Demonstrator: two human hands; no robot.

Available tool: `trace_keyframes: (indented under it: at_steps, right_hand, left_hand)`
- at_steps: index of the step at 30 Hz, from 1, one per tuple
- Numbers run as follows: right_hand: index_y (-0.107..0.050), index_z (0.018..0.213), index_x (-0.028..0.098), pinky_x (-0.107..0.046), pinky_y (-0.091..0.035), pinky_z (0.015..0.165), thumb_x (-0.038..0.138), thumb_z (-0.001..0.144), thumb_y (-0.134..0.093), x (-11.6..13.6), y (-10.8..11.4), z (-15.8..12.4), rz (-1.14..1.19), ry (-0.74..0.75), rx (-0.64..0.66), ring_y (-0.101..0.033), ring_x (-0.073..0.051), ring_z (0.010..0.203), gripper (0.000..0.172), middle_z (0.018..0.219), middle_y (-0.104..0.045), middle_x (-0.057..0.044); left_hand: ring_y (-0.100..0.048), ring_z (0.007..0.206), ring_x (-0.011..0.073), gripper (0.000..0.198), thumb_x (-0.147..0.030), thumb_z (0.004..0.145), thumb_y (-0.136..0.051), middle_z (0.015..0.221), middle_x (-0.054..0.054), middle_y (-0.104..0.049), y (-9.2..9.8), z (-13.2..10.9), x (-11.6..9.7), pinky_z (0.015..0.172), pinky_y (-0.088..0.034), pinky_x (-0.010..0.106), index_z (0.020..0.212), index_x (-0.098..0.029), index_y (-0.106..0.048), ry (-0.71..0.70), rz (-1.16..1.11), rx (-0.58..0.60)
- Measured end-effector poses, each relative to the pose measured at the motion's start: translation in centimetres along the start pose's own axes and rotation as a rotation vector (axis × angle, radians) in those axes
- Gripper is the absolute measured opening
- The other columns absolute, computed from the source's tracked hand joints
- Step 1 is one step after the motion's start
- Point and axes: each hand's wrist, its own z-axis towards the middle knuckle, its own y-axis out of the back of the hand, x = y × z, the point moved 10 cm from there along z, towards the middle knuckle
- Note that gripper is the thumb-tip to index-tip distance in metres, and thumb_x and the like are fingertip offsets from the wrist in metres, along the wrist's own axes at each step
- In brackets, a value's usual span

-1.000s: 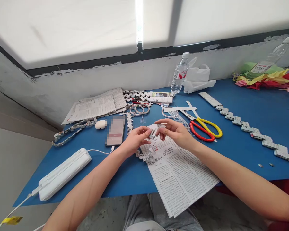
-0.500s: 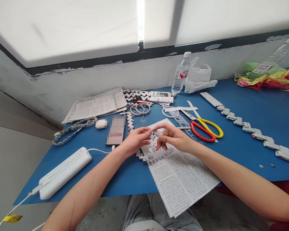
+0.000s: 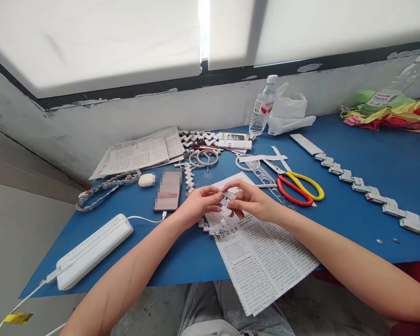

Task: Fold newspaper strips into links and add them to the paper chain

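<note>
Between my two hands is a folded newspaper chain [image 3: 227, 200], its upper end raised over the newspaper sheet [image 3: 259, 256]. My left hand [image 3: 201, 205] pinches that end from the left with thumb and forefinger. From the other side my right hand [image 3: 250, 200] grips the same piece, thumb in front and fingers curled behind. The chain's lower links [image 3: 215, 229] trail down to the left below my hands, and part of the zigzag strip [image 3: 189, 179] shows behind my left hand. How the folds sit under my fingertips is hidden.
Right of my hands lie red-and-yellow scissors [image 3: 296, 186] on a clear ruler [image 3: 266, 179]. A phone [image 3: 168, 189], power bank [image 3: 96, 252] and white earbud case [image 3: 147, 180] are at left. A water bottle [image 3: 263, 107] stands behind; another folded chain [image 3: 367, 191] stretches right.
My right hand has closed in on the folded piece, its thumb now pressed against it. The piece has turned slightly and more of its face shows. The left hand barely moved.
</note>
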Motion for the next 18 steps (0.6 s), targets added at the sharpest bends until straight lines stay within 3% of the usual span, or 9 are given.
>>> trace_keyframes:
  at_steps: [7, 9, 18]
  right_hand:
    - [-0.047, 0.122, 0.022, -0.022, -0.046, 0.05, 0.031, 0.086, -0.065, 0.2, 0.3, 0.1, 0.004, -0.019, -0.012, -0.057, -0.01, 0.05, 0.041, 0.054, -0.055, 0.009]
    - [-0.049, 0.121, 0.022, -0.022, -0.045, 0.049, 0.03, 0.084, -0.067, 0.6, 0.6, 0.2, 0.001, -0.009, -0.046, -0.054, -0.009, 0.049, 0.043, 0.057, -0.057, 0.008]
    - [-0.065, 0.085, 0.018, -0.02, -0.037, 0.043, 0.038, 0.08, -0.069, 1.9, 2.9, -0.1, -0.105, 0.056, -0.292, -0.046, -0.008, 0.051, 0.021, 0.067, -0.058, 0.002]
  left_hand:
    - [-0.063, 0.072, 0.0109, 0.04, -0.038, 0.069, -0.078, 0.087, 0.004, -0.068, 0.1, 0.1, 0.1, 0.072, -0.05, 0.026, 0.102, -0.019, -0.066, -0.038, 0.063, 0.004]
    - [-0.063, 0.073, 0.0115, 0.039, -0.038, 0.069, -0.079, 0.091, 0.006, -0.069, 0.3, 0.1, -0.2, 0.072, -0.05, 0.027, 0.101, -0.018, -0.069, -0.067, 0.081, -0.014]
    - [-0.061, 0.074, 0.0127, 0.031, -0.039, 0.074, -0.073, 0.086, 0.005, -0.066, 0.6, -0.5, -2.3, 0.068, -0.054, 0.025, 0.093, -0.016, -0.068, -0.223, 0.242, -0.109]
